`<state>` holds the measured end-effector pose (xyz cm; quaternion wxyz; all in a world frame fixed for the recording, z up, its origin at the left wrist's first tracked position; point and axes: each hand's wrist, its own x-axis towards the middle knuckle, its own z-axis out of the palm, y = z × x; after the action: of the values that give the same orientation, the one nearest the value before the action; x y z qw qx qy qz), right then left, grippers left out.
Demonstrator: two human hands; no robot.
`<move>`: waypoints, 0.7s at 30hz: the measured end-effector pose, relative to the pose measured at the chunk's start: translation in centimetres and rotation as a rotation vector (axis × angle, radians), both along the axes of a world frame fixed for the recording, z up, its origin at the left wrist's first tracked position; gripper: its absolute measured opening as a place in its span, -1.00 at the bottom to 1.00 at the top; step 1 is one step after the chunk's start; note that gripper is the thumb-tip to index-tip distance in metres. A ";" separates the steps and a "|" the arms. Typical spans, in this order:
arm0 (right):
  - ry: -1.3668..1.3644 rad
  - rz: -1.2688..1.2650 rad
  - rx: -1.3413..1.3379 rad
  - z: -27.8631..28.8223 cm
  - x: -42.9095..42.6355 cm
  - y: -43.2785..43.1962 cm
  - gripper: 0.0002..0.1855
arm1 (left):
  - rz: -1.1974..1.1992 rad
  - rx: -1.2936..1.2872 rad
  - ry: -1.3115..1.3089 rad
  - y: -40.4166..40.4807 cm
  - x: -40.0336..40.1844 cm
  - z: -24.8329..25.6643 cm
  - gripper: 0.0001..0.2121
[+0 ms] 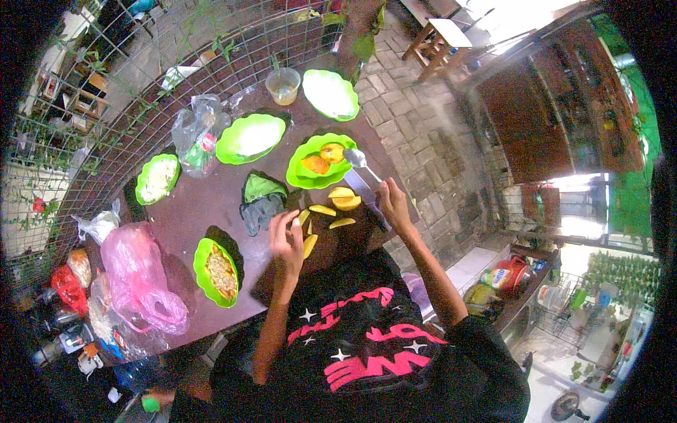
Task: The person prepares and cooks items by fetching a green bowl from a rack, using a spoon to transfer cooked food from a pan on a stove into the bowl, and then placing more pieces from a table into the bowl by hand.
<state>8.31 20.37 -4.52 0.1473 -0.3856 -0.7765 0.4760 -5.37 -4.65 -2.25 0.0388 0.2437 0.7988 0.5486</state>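
My right hand (394, 203) grips the handle of a metal spoon (355, 158), whose bowl is at the right rim of a green leaf-shaped bowl (296, 170). Two orange-yellow rounded food pieces (332, 153) lie in that bowl. My left hand (286, 232) is over the table by several yellow wedges (310, 246), its fingers curled near one wedge; whether it holds that wedge I cannot tell. More cut yellow pieces (345, 201) lie below the bowl. A flat knife-like blade (362, 191) lies beside them, partly behind my right hand. A green and grey cloth (260, 203) is left of the wedges.
Other green dishes hold white contents (251, 137), shredded food (158, 180) and a crumb-topped food (220, 270). A plastic cup (283, 87) stands near the wire mesh. Clear (198, 137) and pink plastic bags (135, 264) are at the left. A wooden stool (441, 39) stands beyond the table.
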 end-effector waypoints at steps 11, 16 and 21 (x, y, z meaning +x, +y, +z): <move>-0.228 0.334 0.727 -3.0 -0.2 2.0 -0.76 | -0.047 -0.073 0.112 -1.2 -0.3 0.3 -0.81; -0.176 0.345 0.694 -2.0 -0.1 2.2 -0.75 | -0.057 -0.153 0.053 -1.3 1.0 1.4 -0.80; -0.034 0.351 0.691 -0.3 0.6 2.4 -0.65 | 0.060 -0.045 0.090 -0.3 2.2 1.6 -0.83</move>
<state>8.94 22.72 -4.84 0.1722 -0.1823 -0.9476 0.1978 -3.18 -4.95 -0.65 -0.0083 0.2431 0.8190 0.5197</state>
